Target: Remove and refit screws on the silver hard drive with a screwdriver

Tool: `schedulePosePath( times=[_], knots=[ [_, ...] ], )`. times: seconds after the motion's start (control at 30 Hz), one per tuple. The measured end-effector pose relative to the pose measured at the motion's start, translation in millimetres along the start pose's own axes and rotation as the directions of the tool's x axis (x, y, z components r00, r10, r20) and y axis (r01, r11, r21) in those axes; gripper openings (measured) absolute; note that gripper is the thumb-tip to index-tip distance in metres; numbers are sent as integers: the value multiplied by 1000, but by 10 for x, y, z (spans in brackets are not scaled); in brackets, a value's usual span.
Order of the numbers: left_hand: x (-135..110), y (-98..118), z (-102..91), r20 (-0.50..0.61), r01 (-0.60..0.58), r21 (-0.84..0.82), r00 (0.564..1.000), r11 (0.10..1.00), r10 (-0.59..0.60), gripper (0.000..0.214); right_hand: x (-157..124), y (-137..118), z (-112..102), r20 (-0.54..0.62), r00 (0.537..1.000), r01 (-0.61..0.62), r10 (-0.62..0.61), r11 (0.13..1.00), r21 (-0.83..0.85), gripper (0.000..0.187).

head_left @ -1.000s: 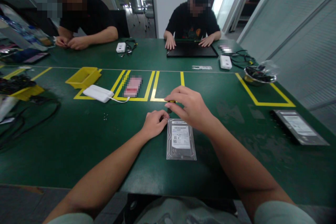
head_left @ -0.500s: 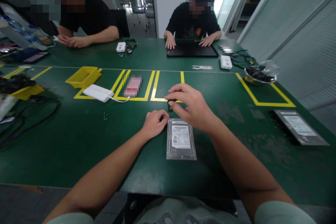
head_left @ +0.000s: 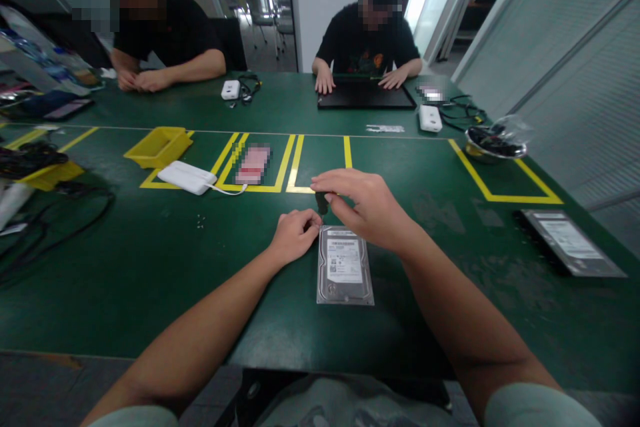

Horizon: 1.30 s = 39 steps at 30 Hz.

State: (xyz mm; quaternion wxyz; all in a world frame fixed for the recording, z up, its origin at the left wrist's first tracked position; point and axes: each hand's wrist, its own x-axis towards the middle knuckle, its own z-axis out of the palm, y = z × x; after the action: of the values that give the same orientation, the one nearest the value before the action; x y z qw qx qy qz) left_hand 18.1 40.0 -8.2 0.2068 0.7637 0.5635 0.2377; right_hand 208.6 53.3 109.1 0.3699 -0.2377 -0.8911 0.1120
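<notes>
A hard drive (head_left: 345, 263) with a white label lies flat on the green table in front of me. Over its far left corner stands a short dark screwdriver (head_left: 322, 204), tip down and nearly upright. My right hand (head_left: 367, 207) has its thumb and fingers closed around the handle, partly covering it. At that same corner, my left hand (head_left: 296, 235) rests on the table with thumb and fingertips pinched together beside the screwdriver's tip. What lies between those fingertips is too small to make out.
Tiny screws (head_left: 201, 221) lie to the left. A second hard drive (head_left: 570, 242) is at the right, near a metal bowl (head_left: 496, 147). A white power bank (head_left: 187, 177) and yellow tray (head_left: 159, 147) stand back left. Opposite, a person's hands rest on a black panel (head_left: 367, 95).
My right hand's fingers have straightened and shifted slightly left and down over the screwdriver's handle, which leans a little differently. My left hand and the hard drive have stayed put.
</notes>
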Motion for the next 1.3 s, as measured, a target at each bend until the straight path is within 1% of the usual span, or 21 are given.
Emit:
schedulePosePath(
  times=[0.27,0.5,0.63,0.8,0.97,1.13,1.3],
  knots=[
    [0,6,-12,8,-1,2,1000,1000,1,13,4,-7,-23,33,999,8,-7,1000,-20,33],
    [-1,6,-13,8,-4,6,1000,1000,4,13,-8,3,23,9,1000,-12,13,999,-48,23],
    [0,16,-15,8,-2,0,1000,1000,2,13,-13,23,54,22,999,-25,27,998,-65,23],
    [-2,22,-22,9,4,-10,1000,1000,-4,13,-21,31,41,49,998,-44,46,998,-47,27],
    [-5,16,-23,18,8,-16,1000,1000,-8,13,-29,41,20,73,997,-31,32,999,-18,30],
    [-6,19,-34,19,7,-23,1000,1000,-6,13,-15,40,15,54,999,-1,1,1000,3,30],
    [-3,20,-41,19,3,-23,1000,1000,-2,14,-10,28,23,3,999,-46,46,998,-48,23]
  ],
)
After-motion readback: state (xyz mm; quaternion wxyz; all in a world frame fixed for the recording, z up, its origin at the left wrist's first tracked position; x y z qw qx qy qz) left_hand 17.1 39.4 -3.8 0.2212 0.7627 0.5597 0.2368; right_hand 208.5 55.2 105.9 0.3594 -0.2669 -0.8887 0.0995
